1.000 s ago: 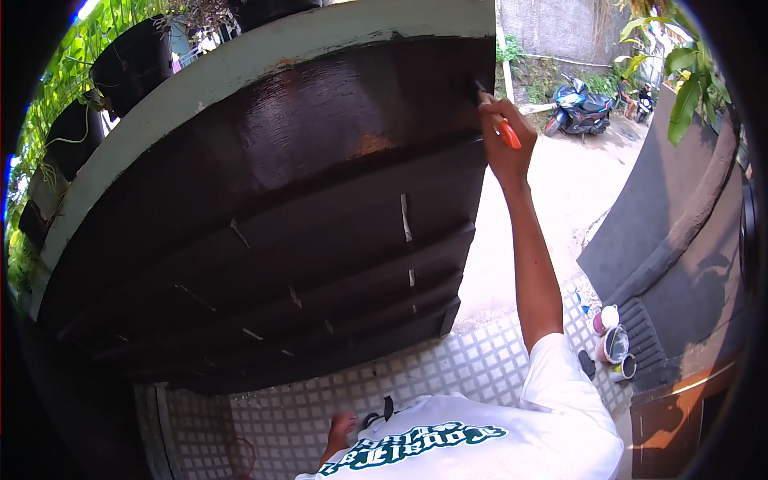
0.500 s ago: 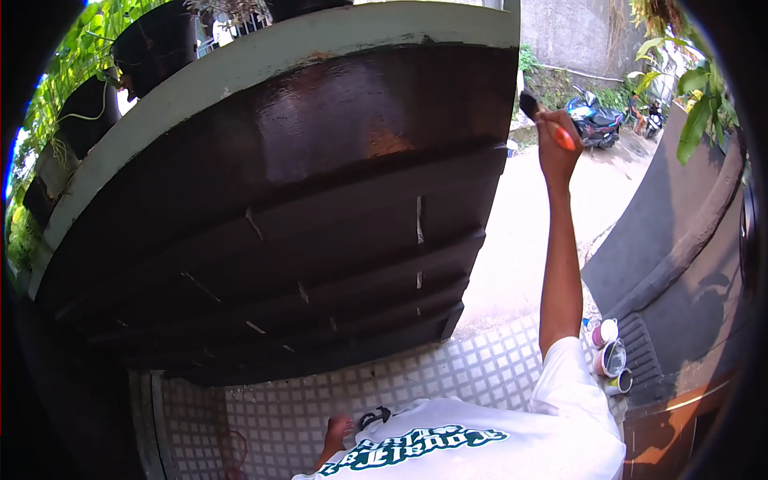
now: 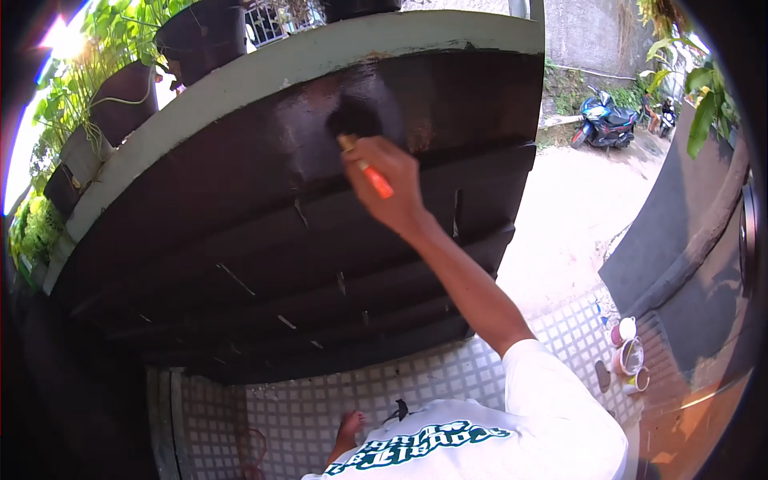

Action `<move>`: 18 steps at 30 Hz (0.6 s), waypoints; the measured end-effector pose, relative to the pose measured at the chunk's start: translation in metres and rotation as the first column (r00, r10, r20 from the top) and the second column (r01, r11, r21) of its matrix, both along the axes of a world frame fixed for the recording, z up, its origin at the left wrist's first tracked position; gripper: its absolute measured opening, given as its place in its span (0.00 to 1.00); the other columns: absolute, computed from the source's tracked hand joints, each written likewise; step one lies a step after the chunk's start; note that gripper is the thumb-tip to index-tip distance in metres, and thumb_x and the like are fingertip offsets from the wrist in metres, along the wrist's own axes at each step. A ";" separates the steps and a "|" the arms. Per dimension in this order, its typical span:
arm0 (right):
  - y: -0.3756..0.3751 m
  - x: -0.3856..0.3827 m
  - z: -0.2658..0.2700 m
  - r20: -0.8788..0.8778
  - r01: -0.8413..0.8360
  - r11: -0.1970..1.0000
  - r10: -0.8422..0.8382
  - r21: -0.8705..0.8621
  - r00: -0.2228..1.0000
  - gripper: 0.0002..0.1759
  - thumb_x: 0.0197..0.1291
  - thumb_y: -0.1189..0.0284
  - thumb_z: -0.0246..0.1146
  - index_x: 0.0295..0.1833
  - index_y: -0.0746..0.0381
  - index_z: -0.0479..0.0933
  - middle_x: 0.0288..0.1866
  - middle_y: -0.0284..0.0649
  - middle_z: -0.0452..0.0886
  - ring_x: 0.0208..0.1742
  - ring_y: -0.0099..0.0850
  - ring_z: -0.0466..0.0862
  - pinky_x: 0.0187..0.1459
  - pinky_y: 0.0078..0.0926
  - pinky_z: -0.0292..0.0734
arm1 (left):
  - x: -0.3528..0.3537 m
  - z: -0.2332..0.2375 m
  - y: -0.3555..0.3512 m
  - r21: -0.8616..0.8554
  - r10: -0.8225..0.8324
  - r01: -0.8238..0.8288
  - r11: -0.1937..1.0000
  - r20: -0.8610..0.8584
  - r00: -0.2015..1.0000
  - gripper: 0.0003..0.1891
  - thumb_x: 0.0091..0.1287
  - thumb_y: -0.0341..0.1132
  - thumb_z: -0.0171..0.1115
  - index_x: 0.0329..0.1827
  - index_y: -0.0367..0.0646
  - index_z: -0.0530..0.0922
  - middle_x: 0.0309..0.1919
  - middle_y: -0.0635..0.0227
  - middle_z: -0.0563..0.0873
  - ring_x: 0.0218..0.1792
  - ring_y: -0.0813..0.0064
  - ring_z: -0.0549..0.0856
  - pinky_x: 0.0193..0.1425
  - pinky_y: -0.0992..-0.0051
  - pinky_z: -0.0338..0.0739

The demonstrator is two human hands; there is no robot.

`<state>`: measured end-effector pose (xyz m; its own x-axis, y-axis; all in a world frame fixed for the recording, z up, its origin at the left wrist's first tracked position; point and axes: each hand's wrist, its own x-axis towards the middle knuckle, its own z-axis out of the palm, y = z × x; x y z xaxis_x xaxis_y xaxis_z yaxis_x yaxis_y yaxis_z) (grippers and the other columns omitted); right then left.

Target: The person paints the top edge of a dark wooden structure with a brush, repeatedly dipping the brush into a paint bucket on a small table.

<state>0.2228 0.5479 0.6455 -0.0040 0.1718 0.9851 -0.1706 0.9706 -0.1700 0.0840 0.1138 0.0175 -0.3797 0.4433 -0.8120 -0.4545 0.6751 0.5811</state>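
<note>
My right hand [image 3: 390, 182] is wrapped round the orange-tipped handle of a paintbrush [image 3: 350, 144]. The dark bristles are at the upper part of a large dark brown panel [image 3: 200, 200], where they blend into the dark surface. Around them the brown coat looks wet and shiny, with a reddish, lighter patch to the right. Along the panel's top runs a pale grey-green ledge [image 3: 264, 68]. Lower down, the panel has stepped ridges and several thin pale streaks. My left hand is out of view.
Potted plants [image 3: 200, 40] stand on the ledge. Paint containers [image 3: 630, 356] sit on the tiled floor [image 3: 552, 336] at the lower right, near a grey curved wall [image 3: 664, 240]. A bare foot [image 3: 350, 422] shows below. A motorbike [image 3: 604, 120] is parked outside, with a person [image 3: 646, 108] beyond.
My right hand has swung the paintbrush left, from beyond the panel's right edge onto its upper middle. The view has shifted slightly, so the panel sits further right.
</note>
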 end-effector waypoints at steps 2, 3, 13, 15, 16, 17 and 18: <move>-0.011 -0.033 0.001 0.012 -0.188 0.979 0.190 -0.078 0.982 0.07 0.60 0.83 0.69 0.43 0.64 0.82 0.39 0.47 0.85 0.41 0.46 0.88 0.45 0.33 0.83 | -0.009 -0.010 -0.007 -0.037 0.005 -0.005 0.999 0.014 1.000 0.13 0.71 0.42 0.59 0.51 0.46 0.82 0.44 0.65 0.91 0.43 0.64 0.92 0.45 0.59 0.83; -0.016 -0.041 0.003 0.017 -0.280 0.952 0.284 -0.120 0.959 0.07 0.60 0.83 0.69 0.44 0.65 0.82 0.38 0.46 0.84 0.40 0.45 0.87 0.46 0.33 0.83 | -0.009 -0.011 -0.011 -0.068 0.009 -0.010 0.998 -0.017 1.000 0.13 0.72 0.42 0.59 0.51 0.46 0.82 0.44 0.65 0.91 0.42 0.64 0.92 0.44 0.60 0.83; 0.069 0.101 0.030 -0.080 0.382 0.917 -0.392 -0.113 0.917 0.05 0.67 0.80 0.69 0.38 0.65 0.80 0.36 0.40 0.85 0.40 0.23 0.84 0.43 0.27 0.79 | -0.033 0.015 -0.063 0.073 -0.209 0.218 0.973 -0.105 0.972 0.13 0.72 0.43 0.59 0.50 0.45 0.82 0.43 0.64 0.91 0.41 0.65 0.91 0.44 0.63 0.85; 0.064 0.115 0.045 -0.054 0.495 0.842 -0.516 -0.216 0.855 0.04 0.65 0.80 0.69 0.38 0.63 0.80 0.37 0.40 0.86 0.39 0.29 0.87 0.42 0.30 0.81 | -0.038 0.007 -0.065 0.036 -0.161 0.163 0.986 -0.065 0.985 0.13 0.72 0.43 0.59 0.50 0.45 0.82 0.43 0.64 0.91 0.41 0.65 0.91 0.43 0.63 0.85; 0.062 0.114 0.051 -0.042 0.544 0.797 -0.572 -0.262 0.819 0.05 0.64 0.80 0.69 0.38 0.62 0.80 0.37 0.41 0.87 0.39 0.31 0.89 0.42 0.31 0.81 | -0.040 0.005 -0.065 0.020 -0.127 0.128 0.992 -0.051 0.991 0.13 0.72 0.43 0.59 0.50 0.45 0.82 0.43 0.64 0.91 0.41 0.65 0.91 0.43 0.63 0.84; 0.061 0.101 0.054 -0.050 0.609 0.769 -0.628 -0.196 0.777 0.05 0.63 0.80 0.69 0.39 0.61 0.80 0.38 0.41 0.87 0.39 0.35 0.89 0.42 0.34 0.82 | -0.042 0.003 -0.065 0.004 -0.091 0.091 0.996 -0.037 0.995 0.12 0.72 0.43 0.59 0.50 0.45 0.82 0.43 0.64 0.91 0.41 0.65 0.91 0.42 0.62 0.84; 0.056 0.080 0.056 -0.061 0.668 0.733 -0.678 -0.130 0.732 0.06 0.61 0.80 0.69 0.40 0.59 0.80 0.39 0.42 0.87 0.40 0.39 0.90 0.42 0.36 0.83 | -0.041 0.010 -0.065 -0.014 -0.046 0.046 0.999 -0.025 0.999 0.12 0.72 0.43 0.59 0.50 0.46 0.82 0.43 0.64 0.91 0.41 0.65 0.91 0.42 0.62 0.84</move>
<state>0.3028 0.6040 0.7018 0.2433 0.1822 0.9527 0.5007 0.8176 -0.2843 0.0432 0.0487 0.0274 -0.3801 0.4501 -0.8080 -0.4079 0.7025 0.5832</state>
